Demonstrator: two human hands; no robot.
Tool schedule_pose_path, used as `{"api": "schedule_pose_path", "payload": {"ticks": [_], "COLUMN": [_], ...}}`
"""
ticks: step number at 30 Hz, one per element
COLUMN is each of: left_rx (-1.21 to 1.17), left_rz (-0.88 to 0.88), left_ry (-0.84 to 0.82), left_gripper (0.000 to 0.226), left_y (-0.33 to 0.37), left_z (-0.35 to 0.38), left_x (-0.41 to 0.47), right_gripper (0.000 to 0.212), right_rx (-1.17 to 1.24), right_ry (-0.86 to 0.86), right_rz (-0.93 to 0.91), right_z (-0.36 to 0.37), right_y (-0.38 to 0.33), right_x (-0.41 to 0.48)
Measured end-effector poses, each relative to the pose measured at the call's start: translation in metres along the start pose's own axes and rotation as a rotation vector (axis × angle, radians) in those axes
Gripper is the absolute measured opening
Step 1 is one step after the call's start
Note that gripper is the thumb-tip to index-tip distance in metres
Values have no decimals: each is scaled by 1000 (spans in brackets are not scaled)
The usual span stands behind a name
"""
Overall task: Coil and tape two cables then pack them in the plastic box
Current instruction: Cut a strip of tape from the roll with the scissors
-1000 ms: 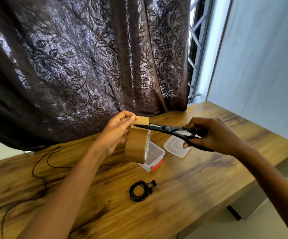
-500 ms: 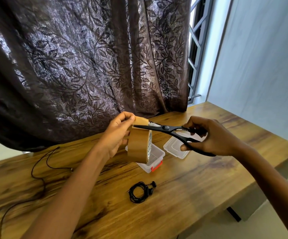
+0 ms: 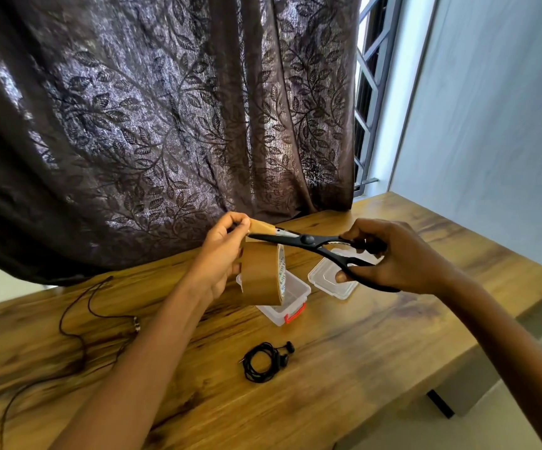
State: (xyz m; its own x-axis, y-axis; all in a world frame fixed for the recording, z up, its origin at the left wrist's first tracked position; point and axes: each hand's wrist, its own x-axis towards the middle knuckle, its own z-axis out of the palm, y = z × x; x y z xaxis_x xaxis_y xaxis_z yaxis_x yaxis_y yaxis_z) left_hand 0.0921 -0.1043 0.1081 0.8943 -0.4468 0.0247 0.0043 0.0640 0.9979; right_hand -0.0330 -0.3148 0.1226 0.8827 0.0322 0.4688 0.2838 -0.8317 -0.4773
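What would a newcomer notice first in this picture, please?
Centre frame, the left hand holds a brown tape roll up while the right hand sets black scissors across its pulled-out end. Below them, a coiled black cable lies on the wooden table, near the open plastic box.

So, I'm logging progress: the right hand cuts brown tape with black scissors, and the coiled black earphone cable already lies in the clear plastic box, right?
No: in the head view the coiled black earphone cable lies on the wooden table, outside the clear plastic box. The rest holds.
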Motion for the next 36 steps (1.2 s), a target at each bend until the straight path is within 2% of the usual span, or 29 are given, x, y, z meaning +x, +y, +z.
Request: {"api": "schedule_pose_path", "payload": {"ticks": [3,7,9,14,18,22,25,31,36], "left_rx": [-11,-210,-157,-16,28,31,31,20,36], "left_rz": [-12,-31,-12,-2,-7,-32,-60,-125,-142], "left_ry": [59,150,166,191,189,193,168,131,106], "left_gripper": [15,17,17,13,15,20,21,29,32], "left_y": [-2,5,5,-3,-12,-24,-32,-40,-43], "left_z": [2,-4,-11,-18,-16,-14,-11,-2,7], "left_x": [1,2,2,1,-1,-3,-5,-9,-14], "right_gripper": [42,48,47,40,23,23,18,14,14], "right_rx": [-12,-5,17,147,164,105,37,-86,-171], "right_ry": [-6,12,70,261,295,336,347,202,181], "right_rz": [-24,25,91,415,674,866,866,837,836], "right_z": [3,3,3,27,67,107,128,149,154], "right_y": [-3,0,6,27,54,73,83,89,92], "right_x": [-1,-11,-18,-33,-55,-85,-109,-131,-130]}}
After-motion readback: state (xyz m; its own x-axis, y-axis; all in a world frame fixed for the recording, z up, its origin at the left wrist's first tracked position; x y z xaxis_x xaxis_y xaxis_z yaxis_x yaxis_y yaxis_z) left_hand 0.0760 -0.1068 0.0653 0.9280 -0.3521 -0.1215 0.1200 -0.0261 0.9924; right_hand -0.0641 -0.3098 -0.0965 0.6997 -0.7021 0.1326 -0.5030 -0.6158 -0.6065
